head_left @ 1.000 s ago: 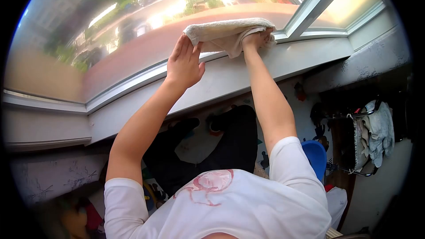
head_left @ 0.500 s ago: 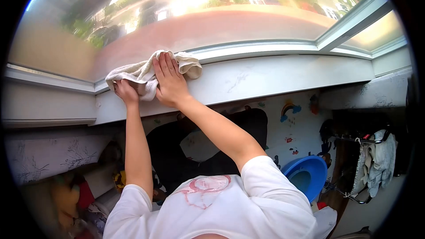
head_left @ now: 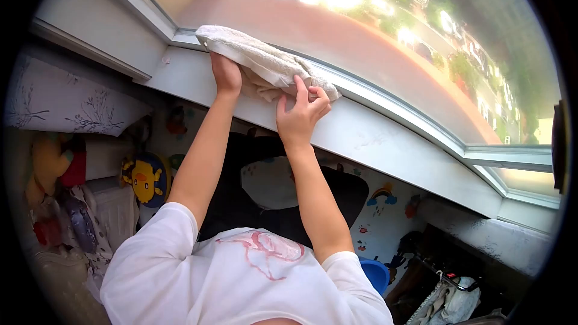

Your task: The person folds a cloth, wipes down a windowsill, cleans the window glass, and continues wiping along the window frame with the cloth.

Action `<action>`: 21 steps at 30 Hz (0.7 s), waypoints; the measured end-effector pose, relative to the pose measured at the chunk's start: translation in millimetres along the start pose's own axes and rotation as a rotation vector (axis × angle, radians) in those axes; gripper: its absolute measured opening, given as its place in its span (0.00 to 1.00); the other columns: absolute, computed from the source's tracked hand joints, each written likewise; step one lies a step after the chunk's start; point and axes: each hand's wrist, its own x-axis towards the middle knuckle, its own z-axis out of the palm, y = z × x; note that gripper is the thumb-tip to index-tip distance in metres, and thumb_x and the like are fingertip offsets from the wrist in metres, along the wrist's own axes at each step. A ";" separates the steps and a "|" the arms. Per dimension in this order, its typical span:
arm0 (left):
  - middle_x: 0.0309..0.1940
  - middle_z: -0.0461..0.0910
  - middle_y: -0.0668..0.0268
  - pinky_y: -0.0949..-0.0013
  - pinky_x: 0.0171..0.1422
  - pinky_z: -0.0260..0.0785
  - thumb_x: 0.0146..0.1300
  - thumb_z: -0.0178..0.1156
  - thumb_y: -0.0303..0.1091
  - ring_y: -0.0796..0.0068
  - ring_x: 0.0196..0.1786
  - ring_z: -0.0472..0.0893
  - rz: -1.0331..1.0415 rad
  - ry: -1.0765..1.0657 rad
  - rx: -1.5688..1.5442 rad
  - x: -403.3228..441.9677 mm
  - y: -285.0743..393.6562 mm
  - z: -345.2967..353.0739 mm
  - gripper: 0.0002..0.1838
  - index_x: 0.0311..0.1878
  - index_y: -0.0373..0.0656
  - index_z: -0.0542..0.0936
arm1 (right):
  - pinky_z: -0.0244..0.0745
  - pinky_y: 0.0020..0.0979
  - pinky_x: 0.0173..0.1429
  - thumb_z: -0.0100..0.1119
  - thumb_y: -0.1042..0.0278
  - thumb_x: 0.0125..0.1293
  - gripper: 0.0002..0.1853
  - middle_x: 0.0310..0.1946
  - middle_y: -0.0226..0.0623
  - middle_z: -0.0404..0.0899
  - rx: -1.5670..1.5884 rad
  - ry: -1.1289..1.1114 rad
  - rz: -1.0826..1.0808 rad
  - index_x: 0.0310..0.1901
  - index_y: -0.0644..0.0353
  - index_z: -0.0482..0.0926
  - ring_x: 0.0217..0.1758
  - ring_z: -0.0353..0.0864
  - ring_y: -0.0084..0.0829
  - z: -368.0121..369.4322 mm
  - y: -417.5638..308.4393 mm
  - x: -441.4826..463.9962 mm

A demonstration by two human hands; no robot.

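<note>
Off-white terry cloth (head_left: 256,51): we recorded it bunched lengthwise along the rear edge of the window sill (head_left: 391,144), against the window frame (head_left: 394,107), near the sill's left end. Our left hand (head_left: 226,75) was tucked under the cloth's left part; its fingers were hidden, so we could not tell whether they gripped. Our right hand (head_left: 303,111) touched the cloth's right part, fingers apart and bent, index finger laid on the fabric. Beyond the sill we noted the window pane (head_left: 289,24), with cars outside. Below the sill's left part sat a yellow duck-faced item (head_left: 145,180); below the sill, farther right, a blue basin (head_left: 376,275), partly hidden by our sleeve (head_left: 349,274).
</note>
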 end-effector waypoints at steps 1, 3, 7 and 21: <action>0.65 0.69 0.57 0.62 0.76 0.57 0.82 0.37 0.50 0.64 0.67 0.68 -0.041 0.038 -0.095 -3.1 14.6 15.1 0.27 0.68 0.37 0.66 | 0.70 0.36 0.51 0.70 0.72 0.57 0.26 0.42 0.41 0.71 0.178 -0.051 0.177 0.59 0.62 0.77 0.44 0.71 0.36 3.6 -4.5 -1.6; 0.67 0.69 0.58 0.59 0.77 0.58 0.80 0.36 0.55 0.62 0.69 0.68 -0.222 0.159 -0.329 -2.3 43.6 30.2 0.30 0.69 0.40 0.67 | 0.73 0.32 0.45 0.72 0.70 0.59 0.22 0.33 0.35 0.73 0.524 -0.154 0.538 0.55 0.61 0.78 0.36 0.74 0.30 10.2 -12.5 -4.0; 0.70 0.68 0.59 0.54 0.76 0.61 0.76 0.35 0.65 0.58 0.71 0.68 -0.394 0.229 -0.703 11.5 80.7 29.8 0.37 0.69 0.43 0.68 | 0.74 0.28 0.34 0.59 0.45 0.71 0.29 0.32 0.36 0.81 0.701 -0.500 0.905 0.55 0.67 0.77 0.26 0.79 0.27 17.5 -16.2 14.4; 0.63 0.73 0.54 0.44 0.73 0.63 0.73 0.37 0.52 0.51 0.65 0.72 -0.375 0.301 -0.968 73.0 100.2 -22.7 0.28 0.59 0.41 0.75 | 0.81 0.34 0.45 0.61 0.59 0.72 0.18 0.45 0.43 0.84 1.326 -0.584 1.139 0.53 0.67 0.78 0.42 0.87 0.35 94.1 -67.6 61.6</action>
